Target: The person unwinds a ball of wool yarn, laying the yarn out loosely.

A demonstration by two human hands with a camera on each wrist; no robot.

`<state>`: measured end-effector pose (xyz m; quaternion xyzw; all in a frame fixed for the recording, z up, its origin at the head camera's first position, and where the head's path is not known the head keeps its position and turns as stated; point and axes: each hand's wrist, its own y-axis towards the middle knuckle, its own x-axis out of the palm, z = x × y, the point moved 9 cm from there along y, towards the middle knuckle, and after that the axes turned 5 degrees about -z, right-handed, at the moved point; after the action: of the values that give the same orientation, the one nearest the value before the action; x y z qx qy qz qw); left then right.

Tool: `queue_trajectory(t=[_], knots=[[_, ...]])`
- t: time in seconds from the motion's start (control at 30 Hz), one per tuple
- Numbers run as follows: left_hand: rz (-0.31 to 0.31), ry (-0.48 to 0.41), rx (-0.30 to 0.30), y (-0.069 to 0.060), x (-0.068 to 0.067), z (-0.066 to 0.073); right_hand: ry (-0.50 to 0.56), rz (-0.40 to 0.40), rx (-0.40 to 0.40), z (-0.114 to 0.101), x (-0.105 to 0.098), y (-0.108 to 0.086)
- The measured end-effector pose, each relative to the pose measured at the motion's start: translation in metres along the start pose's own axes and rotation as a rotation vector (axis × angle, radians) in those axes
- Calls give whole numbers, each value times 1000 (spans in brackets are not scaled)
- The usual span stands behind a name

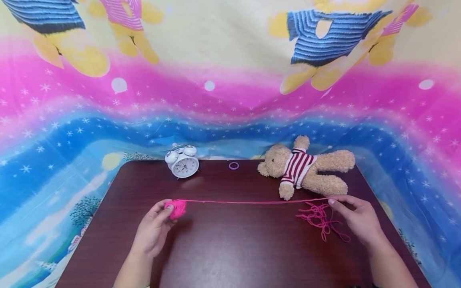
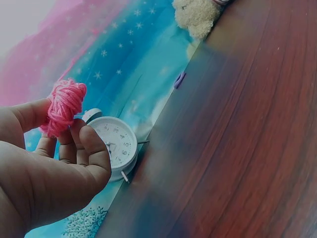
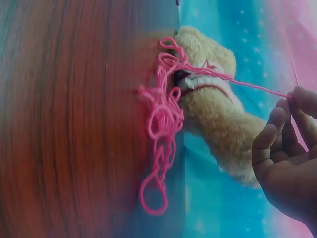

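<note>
My left hand holds a small wound ball of pink yarn between thumb and fingers, above the left part of the table. From the ball a single strand runs nearly level and taut across to my right hand, which pinches it between thumb and forefinger. Below the right hand, a loose tangle of yarn lies in loops, joined to the pinched strand. In the left wrist view the yarn ball shows its wraps clearly, gripped near the fingertips.
On the dark wooden table, a white alarm clock stands at the back left. A purple ring lies at the back middle. A teddy bear in a striped shirt lies at the back right. Behind hangs a printed cloth.
</note>
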<state>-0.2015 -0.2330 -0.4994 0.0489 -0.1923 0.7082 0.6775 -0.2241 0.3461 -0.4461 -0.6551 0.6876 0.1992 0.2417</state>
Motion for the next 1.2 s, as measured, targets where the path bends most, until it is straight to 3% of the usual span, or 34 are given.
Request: queue_trajectory(t=[0.53,0.97,1.2], knots=[[24,-27,46,-8,-27,15,43,62,6,36,-38,-3],[36,-77,72,-12,-47,23,80,133,93,65,-67,-12],[20,-113,115,-15,-54,30,170,154,131,82,-80,-14]])
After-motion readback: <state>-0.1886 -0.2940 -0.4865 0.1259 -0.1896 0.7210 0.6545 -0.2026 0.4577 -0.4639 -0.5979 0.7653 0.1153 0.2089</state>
